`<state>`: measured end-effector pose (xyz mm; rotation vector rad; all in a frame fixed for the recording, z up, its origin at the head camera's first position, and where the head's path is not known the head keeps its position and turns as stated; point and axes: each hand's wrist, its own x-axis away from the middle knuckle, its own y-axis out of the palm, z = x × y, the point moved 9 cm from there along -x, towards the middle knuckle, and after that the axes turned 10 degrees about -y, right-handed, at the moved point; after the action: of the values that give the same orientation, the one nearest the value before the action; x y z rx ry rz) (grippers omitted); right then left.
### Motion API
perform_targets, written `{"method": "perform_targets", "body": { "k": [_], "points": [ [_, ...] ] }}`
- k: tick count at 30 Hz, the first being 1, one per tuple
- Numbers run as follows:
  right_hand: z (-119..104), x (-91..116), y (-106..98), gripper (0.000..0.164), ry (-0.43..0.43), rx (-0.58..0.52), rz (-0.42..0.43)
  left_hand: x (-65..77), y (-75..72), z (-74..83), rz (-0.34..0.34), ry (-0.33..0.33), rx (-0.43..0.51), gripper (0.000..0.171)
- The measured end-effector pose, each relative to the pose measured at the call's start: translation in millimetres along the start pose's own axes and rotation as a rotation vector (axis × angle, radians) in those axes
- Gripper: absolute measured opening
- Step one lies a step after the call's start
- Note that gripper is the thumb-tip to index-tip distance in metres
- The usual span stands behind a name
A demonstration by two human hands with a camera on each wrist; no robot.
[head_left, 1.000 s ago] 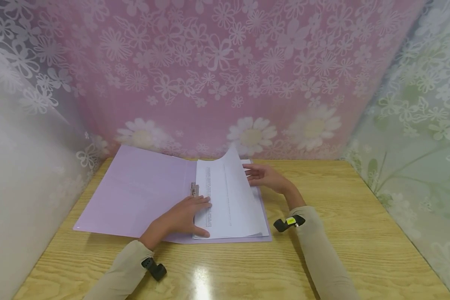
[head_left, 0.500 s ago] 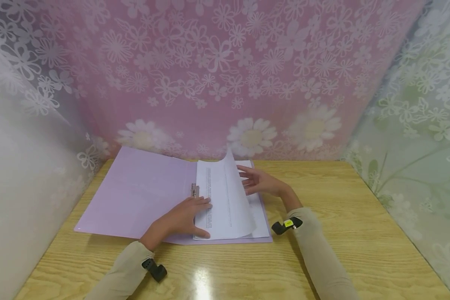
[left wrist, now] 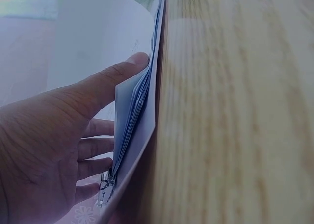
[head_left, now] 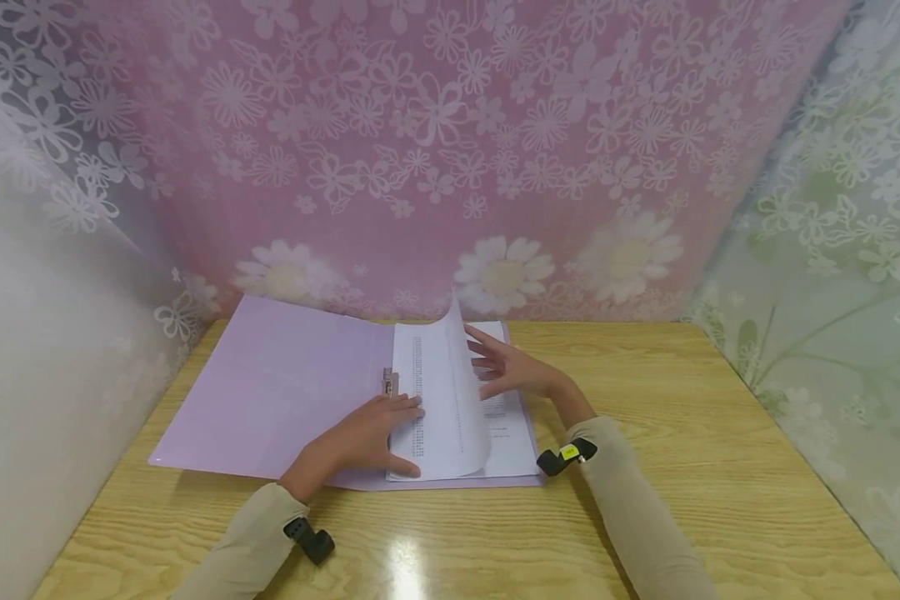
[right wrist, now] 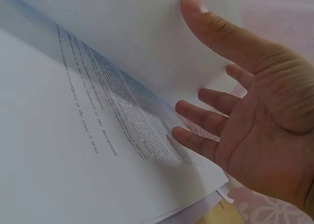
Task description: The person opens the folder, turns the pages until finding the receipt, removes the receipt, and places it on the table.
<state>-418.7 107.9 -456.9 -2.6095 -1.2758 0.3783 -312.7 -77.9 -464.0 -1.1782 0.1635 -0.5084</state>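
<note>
A lilac folder (head_left: 285, 383) lies spread on the table, with a stack of white printed pages held at its spine by a metal clip (head_left: 389, 381). My left hand (head_left: 360, 429) rests on the pages beside the clip, thumb near their lower edge and fingers extended. The top sheet (head_left: 442, 408) is lifted along its right side and curves up toward the left. Against its raised side is my right hand (head_left: 516, 370), fingers spread and straight. In the right wrist view, the thumb (right wrist: 196, 6) overlaps the sheet's blank back, with a page of printed text (right wrist: 113, 111) below.
The wooden table (head_left: 675, 392) extends to the right of the folder and in front of it. A pink flowered curtain (head_left: 390, 167) hangs along the back, with pale flowered sheeting (head_left: 847, 250) on the right side.
My right hand has moved left, bending the lifted sheet further over with it. More of the printed page underneath shows. The left hand stays in place.
</note>
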Motion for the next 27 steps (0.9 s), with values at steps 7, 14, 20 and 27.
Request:
{"method": "perform_targets", "body": {
  "k": [7,14,20,27],
  "points": [
    [-6,-5,7,0.117,-0.037,-0.028,-0.007,-1.3,-4.3,1.5,0.025,0.019,0.008,0.083],
    [-11,-8,11,0.115,-0.056,-0.013,0.000,-7.2,-21.7,-2.5,0.115,-0.030,0.088,0.074],
    [-13,-9,12,0.115,-0.063,0.011,0.013,-11.9,-46.2,-1.0,0.263,-0.040,0.215,0.070],
    [-18,-12,16,0.111,-0.074,0.073,0.022,-19.3,-59.2,11.4,0.320,-0.003,0.364,0.074]
  ]
}}
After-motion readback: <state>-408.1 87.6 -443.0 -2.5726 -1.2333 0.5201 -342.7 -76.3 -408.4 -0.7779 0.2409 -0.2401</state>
